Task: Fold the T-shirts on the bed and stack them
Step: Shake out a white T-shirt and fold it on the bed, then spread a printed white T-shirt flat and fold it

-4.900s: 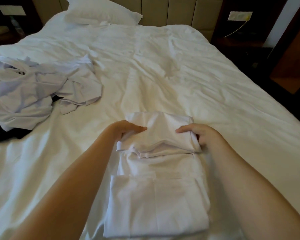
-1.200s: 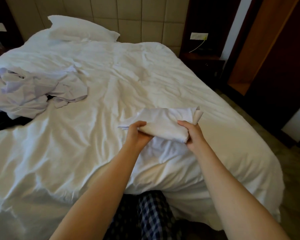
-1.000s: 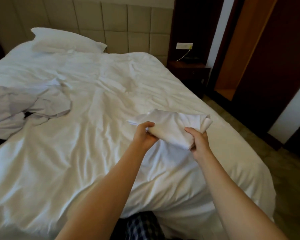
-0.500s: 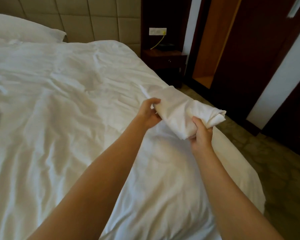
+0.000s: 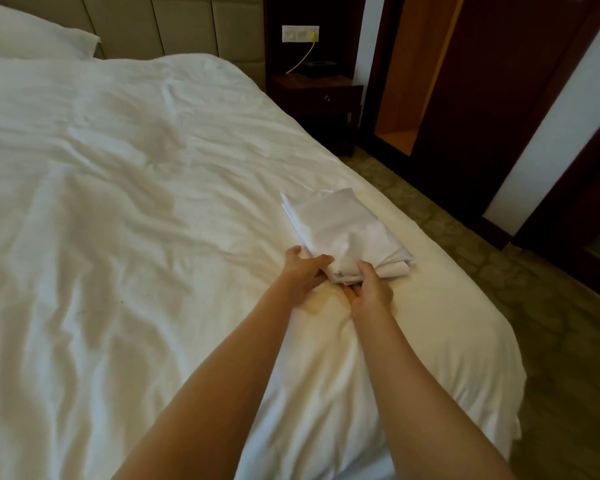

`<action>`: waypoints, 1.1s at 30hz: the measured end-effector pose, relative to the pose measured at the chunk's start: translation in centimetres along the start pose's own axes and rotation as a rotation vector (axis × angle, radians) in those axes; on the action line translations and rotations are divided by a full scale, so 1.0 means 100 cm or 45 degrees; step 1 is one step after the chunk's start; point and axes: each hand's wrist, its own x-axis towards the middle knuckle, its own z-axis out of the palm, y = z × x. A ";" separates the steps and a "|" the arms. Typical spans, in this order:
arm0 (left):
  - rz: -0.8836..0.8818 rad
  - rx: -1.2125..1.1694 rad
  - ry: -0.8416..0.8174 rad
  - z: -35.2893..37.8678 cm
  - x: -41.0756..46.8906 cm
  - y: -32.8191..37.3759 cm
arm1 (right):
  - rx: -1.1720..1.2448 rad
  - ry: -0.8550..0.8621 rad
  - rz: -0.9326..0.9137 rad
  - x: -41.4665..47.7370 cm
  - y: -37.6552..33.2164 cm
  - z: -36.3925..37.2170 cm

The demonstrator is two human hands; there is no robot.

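Note:
A folded white T-shirt lies on the white bed, close to its right edge. My left hand grips the shirt's near left corner, thumb on top and fingers underneath. My right hand holds the near edge just to the right, fingers tucked under the folds. The pile of unfolded shirts seen earlier is out of view to the left.
A white pillow rests at the padded headboard, top left. A dark nightstand stands beyond the bed's right side, with a wall socket and yellow cable above it. Patterned floor and a dark wooden wardrobe fill the right.
Both hands carried the folded shirt rightward through the air and lowered it onto the bed near the right edge. The view swung right, so the unfolded pile left the frame.

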 end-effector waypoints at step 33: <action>0.186 1.813 0.793 -0.290 -0.213 0.101 | -2.430 -1.032 -1.189 -0.220 0.098 0.157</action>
